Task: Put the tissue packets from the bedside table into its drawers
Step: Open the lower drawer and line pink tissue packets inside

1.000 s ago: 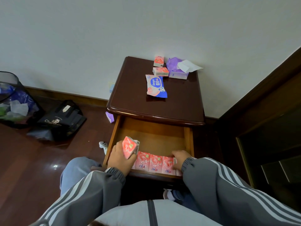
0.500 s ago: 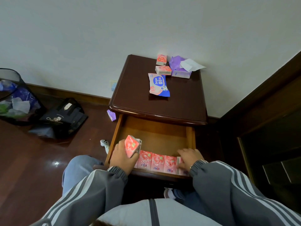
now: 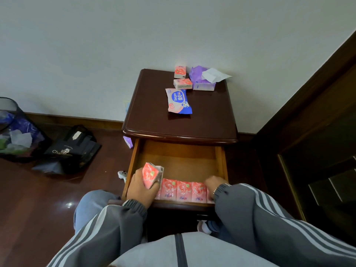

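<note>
Dark wood bedside table [image 3: 202, 122] is seen w/ its top drawer [image 3: 179, 157] pulled open toward 6 o'clock. Pink packets are stood side by side in a row [image 3: 183, 190] along the drawer's front wall. A held packet [image 3: 151, 175], pink and tilted, is gripped by the left hand [image 3: 141, 186], fingers curled round it, above the row's 9 o'clock end. The right hand [image 3: 213, 185] is laid at the row's 3 o'clock end; it's blurred, so its grip can't be told. At the tabletop's 12 o'clock edge, two spare packets [image 3: 183, 83] are left, one behind the other. A wipes pack [image 3: 178, 101] is lying just at their 6 o'clock, and a purple tissue pack [image 3: 203, 81] w/ a white sheet sticking out at their 3 o'clock. A black bag [image 3: 71, 149] and a bin [image 3: 13, 130] are seen on the floor at approx. 9 o'clock.
</note>
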